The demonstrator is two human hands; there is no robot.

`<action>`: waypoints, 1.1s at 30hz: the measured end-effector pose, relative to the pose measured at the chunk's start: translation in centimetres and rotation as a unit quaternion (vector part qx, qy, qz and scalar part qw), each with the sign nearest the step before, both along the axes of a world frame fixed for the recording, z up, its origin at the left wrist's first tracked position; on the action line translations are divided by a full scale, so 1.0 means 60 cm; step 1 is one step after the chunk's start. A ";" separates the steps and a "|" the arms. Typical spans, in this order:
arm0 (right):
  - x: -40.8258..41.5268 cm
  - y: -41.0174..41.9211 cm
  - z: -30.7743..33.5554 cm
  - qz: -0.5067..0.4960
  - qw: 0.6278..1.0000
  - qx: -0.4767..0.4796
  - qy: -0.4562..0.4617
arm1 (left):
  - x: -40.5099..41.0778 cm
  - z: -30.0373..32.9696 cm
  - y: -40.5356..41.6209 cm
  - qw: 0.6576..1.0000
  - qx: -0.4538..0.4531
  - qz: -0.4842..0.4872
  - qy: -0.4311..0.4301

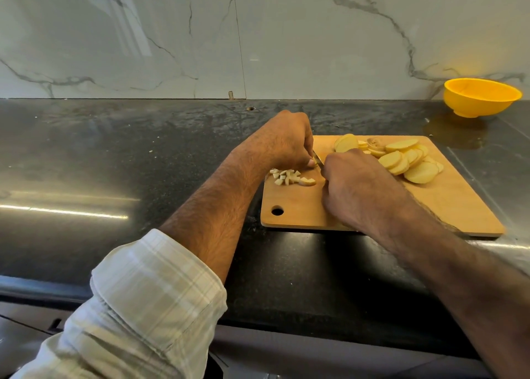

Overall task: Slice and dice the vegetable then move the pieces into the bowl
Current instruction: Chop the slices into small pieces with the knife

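A wooden cutting board point(447, 203) lies on the dark counter. Several round potato slices point(401, 158) are piled at its far right. A small heap of diced potato pieces point(286, 177) sits near its left edge. My left hand point(286, 140) curls over a potato piece at the board's far left, fingertips pinching it down. My right hand point(352, 186) grips a knife; only a short bit of the blade point(317, 159) shows between the hands, and the handle is hidden. A yellow bowl point(481, 97) stands at the back right, apart from the board.
The black stone counter point(129, 163) stretches to the left of the board. A marble wall point(258, 34) rises behind it. The counter's front edge runs below my forearms. A metal surface lies to the right of the board.
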State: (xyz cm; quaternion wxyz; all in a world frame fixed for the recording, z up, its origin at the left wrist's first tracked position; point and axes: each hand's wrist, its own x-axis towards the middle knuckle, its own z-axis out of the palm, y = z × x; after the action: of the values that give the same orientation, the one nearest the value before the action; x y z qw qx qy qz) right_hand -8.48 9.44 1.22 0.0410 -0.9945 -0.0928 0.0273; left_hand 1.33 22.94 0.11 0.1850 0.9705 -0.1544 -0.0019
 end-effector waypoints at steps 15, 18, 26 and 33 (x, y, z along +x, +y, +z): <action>0.049 -0.025 -0.016 0.012 0.999 0.040 -0.028 | -0.003 -0.003 0.006 1.000 -0.023 0.003 0.006; 0.048 -0.038 -0.034 0.013 0.996 0.047 -0.074 | -0.005 -0.002 0.019 0.999 -0.034 -0.008 0.011; 0.027 -0.040 -0.033 -0.021 0.998 0.045 -0.043 | -0.002 -0.001 0.023 0.999 -0.048 -0.004 0.013; 0.015 -0.051 -0.017 -0.017 0.996 0.075 -0.048 | -0.001 -0.007 0.016 0.997 -0.067 0.023 0.016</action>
State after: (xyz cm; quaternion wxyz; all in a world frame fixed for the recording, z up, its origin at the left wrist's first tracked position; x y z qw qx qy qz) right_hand -7.61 6.37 0.17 0.1113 -0.9902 -0.0799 -0.0286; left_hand 1.29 23.89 -0.32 0.2520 0.9591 -0.1288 -0.0031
